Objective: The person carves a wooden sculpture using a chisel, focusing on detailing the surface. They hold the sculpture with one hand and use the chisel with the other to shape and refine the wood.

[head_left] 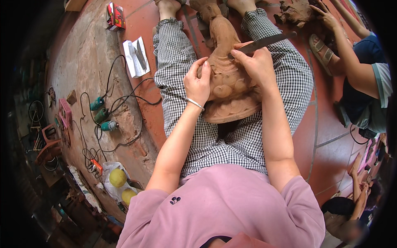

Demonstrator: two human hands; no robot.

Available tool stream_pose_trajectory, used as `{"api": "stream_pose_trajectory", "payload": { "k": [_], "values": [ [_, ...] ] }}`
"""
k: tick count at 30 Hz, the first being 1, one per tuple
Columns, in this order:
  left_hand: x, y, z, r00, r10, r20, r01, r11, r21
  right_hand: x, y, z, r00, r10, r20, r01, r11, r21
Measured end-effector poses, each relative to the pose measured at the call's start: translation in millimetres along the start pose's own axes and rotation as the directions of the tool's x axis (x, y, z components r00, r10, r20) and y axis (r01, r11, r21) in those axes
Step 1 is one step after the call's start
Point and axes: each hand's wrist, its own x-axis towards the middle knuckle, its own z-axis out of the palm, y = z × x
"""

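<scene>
From left to right, we first find the left hand [197, 82], loosely curled with its thumb held apart, against the near left flank of a wooden carving [223, 90]; we cannot tell whether it grips the wood. The carving lies between both hands, over the lap, its long axis running away from the body: the broad round base is on the near side of the hands, the slender part beyond them. The right hand [258, 66] is nearer that slender part and is closed around one dark flat tool [275, 40], which lies crosswise to the long axis, its free length pointing rightward. Counting in the same direction, we see three teal-and-green power tools [109, 125] well left of the hands, then two yellow-green fruits [118, 177] in one plastic bag, nearer the body. Beyond the hands on their left are one red box [117, 17] and one white box [131, 62]. Beyond them to the right, we count one rough wooden piece [294, 13], with a co-worker's hand [325, 15] beside it.
</scene>
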Motion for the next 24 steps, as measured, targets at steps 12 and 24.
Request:
{"api": "stream_pose_trajectory", "payload": {
  "k": [12, 24],
  "values": [
    [0, 5, 0, 1.0, -0.021, 0.004, 0.021, 1.0, -0.008, 39, -7, -23, 0.976, 0.058, 0.208, -0.037, 0.994, -0.102],
    [0, 3, 2, 0.997, 0.077, -0.027, -0.077, 0.997, 0.003, 55, -24, -24, 0.917, 0.119, 0.381, -0.001, 0.955, -0.296]
  ]
}}
